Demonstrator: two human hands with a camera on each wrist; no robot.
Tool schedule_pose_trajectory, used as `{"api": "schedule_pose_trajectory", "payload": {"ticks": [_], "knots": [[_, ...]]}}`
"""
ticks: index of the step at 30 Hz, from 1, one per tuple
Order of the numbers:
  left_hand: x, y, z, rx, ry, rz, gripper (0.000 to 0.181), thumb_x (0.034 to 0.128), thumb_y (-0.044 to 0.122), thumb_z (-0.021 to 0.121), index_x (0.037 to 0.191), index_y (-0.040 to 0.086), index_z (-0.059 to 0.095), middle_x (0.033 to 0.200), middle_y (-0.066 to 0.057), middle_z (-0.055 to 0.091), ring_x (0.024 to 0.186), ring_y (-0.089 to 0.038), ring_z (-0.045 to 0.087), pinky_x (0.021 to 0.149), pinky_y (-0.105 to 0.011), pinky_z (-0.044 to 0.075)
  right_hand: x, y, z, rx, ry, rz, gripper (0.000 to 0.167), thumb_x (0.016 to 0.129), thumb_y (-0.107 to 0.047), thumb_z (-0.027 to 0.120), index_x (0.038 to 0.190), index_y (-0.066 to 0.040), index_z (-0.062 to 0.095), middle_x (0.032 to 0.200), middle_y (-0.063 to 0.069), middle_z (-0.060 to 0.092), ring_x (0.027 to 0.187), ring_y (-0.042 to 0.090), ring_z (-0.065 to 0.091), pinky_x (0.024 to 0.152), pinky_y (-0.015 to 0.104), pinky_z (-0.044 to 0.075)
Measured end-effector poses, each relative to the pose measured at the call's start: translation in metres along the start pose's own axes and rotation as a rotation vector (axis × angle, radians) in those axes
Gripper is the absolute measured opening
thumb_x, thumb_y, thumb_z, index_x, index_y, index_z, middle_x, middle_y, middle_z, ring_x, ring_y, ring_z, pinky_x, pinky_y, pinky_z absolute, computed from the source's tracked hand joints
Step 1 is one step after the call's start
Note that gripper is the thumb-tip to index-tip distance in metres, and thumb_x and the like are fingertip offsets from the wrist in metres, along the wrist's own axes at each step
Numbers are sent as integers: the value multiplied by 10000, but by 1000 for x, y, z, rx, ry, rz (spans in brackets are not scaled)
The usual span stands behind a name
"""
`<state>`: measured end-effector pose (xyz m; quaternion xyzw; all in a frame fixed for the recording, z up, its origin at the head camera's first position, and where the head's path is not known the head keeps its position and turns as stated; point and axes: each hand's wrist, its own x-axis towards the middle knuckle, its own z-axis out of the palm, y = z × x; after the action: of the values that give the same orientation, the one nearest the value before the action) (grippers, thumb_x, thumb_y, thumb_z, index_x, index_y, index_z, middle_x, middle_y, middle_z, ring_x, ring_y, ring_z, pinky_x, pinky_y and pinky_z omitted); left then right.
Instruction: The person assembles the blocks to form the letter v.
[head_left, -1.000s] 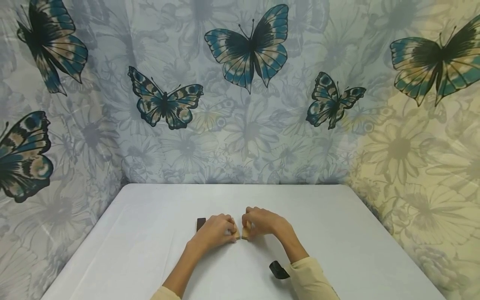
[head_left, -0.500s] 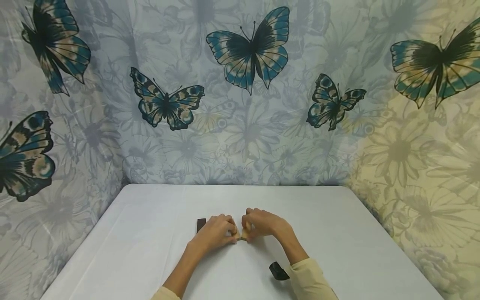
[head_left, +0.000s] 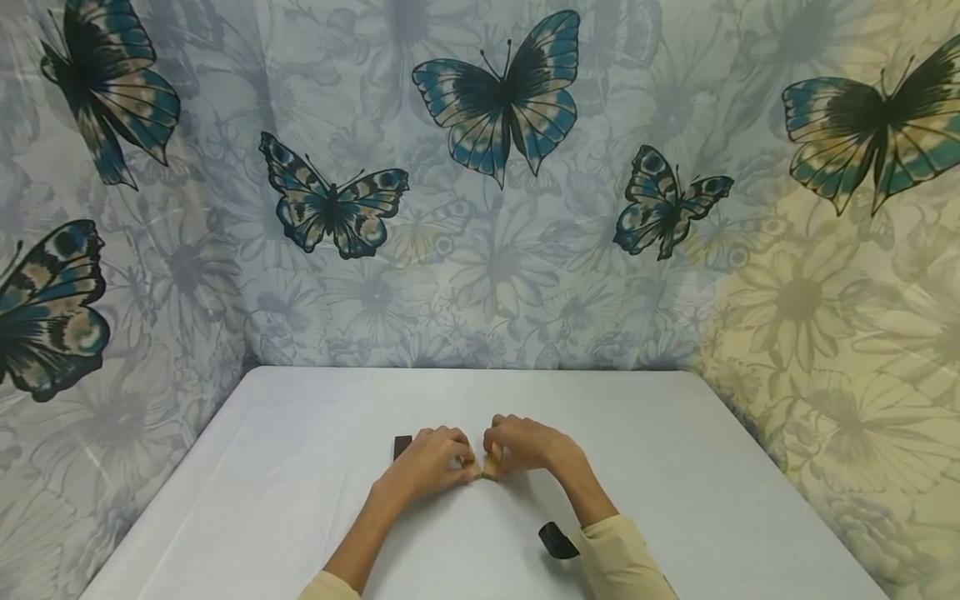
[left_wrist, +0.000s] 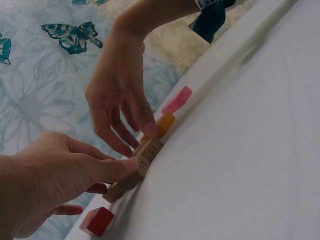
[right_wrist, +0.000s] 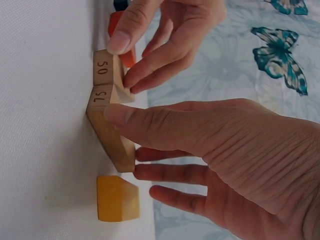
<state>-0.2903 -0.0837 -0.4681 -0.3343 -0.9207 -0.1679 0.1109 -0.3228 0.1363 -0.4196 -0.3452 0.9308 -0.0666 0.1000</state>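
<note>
Left grip [head_left: 433,461] pinched block 50 [right_wrist: 103,69], right grip [head_left: 527,443] block 75 [right_wrist: 117,142], ends already meeting; red block [left_wrist: 98,221] and yellow block [right_wrist: 111,199] lay untouched

Head cam farther, fwd/down, wrist cams close, sharing numbered blocks [right_wrist: 101,93]

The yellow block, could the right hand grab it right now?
Probably yes: the right hand is close beside the yellow block, with nothing seen between. It would first need to let go of the wooden block marked 75.
</note>
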Motion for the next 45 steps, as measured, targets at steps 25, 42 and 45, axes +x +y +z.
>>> {"api": "schedule_pose_trajectory", "payload": {"ticks": [25, 42, 45], "knots": [[1, 2, -1, 15, -6, -17, 137, 894, 326, 826, 988, 227, 825, 1086, 72, 748, 1046, -158, 676, 937, -469, 539, -2, -3, -2, 3, 5, -8, 332, 813, -207, 903, 1106, -136, 764, 1113, 17, 671, 968, 163, 643, 849, 320, 561], [-3, -4, -6, -26, -112, 34, 256, 898, 338, 825, 1126, 223, 808, 1253, 53, 744, 1236, -196, 666, 1065, -520, 521, -21, 20, -16, 120, 2, 114, 411, 862, -123, 856, 1242, -116, 701, 1224, 92, 645, 1106, 273, 634, 998, 515, 554], [-3, -4, -9, -45, -132, 26, 234, 903, 321, 821, 1117, 227, 811, 1251, 60, 742, 1251, -197, 660, 1076, -530, 510, -22, 23, -17, 131, -21, 145, 424, 852, -121, 864, 1243, -118, 700, 1202, 77, 639, 1113, 269, 628, 1016, 522, 545]]}}
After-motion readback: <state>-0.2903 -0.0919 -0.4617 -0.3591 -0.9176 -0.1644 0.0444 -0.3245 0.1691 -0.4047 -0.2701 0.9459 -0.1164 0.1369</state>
